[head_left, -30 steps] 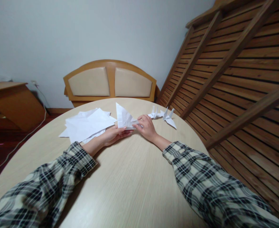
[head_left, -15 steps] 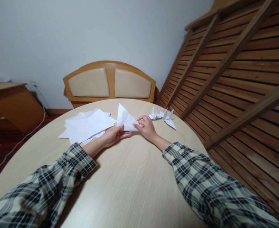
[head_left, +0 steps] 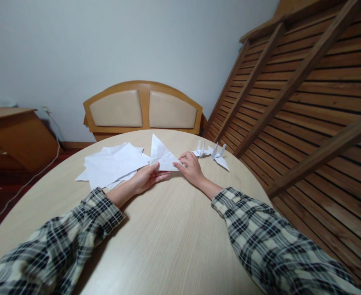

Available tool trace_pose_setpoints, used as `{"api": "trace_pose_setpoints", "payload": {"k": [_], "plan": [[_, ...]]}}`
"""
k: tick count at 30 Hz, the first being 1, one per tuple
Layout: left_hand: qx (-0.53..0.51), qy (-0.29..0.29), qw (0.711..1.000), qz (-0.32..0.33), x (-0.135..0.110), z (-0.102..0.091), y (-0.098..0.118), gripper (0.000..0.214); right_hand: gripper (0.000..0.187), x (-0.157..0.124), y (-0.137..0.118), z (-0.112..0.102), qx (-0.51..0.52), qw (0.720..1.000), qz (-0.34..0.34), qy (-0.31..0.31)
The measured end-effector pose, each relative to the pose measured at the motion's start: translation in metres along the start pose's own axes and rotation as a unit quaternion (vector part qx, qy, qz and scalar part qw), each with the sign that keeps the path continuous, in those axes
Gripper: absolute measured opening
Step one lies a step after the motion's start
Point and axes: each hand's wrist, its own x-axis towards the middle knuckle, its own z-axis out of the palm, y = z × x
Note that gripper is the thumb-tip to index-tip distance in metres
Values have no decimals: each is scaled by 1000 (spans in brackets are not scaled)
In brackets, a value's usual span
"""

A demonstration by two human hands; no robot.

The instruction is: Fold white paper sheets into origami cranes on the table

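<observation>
A half-folded piece of white paper (head_left: 162, 155) with a pointed flap sticking up sits at the far middle of the round wooden table (head_left: 168, 237). My left hand (head_left: 148, 178) pinches its left lower edge, thumb on top. My right hand (head_left: 191, 166) presses the right end of the same paper with curled fingers. Both hands rest on the tabletop.
A loose pile of white sheets (head_left: 113, 164) lies left of my hands. Two finished paper cranes (head_left: 213, 152) stand to the right near the table's edge. A padded wooden chair back (head_left: 143, 108) is behind the table; a slatted wooden frame (head_left: 306, 94) leans at the right.
The folded paper has been lowered slightly and its right end flattened toward the table. My hands have barely shifted.
</observation>
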Motion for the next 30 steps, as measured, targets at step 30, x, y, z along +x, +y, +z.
{"api": "trace_pose_setpoints", "payload": {"k": [30], "plan": [[69,35,996,33,-7,12,-1,29,18,0,-6,0,64,995,74,21]]}}
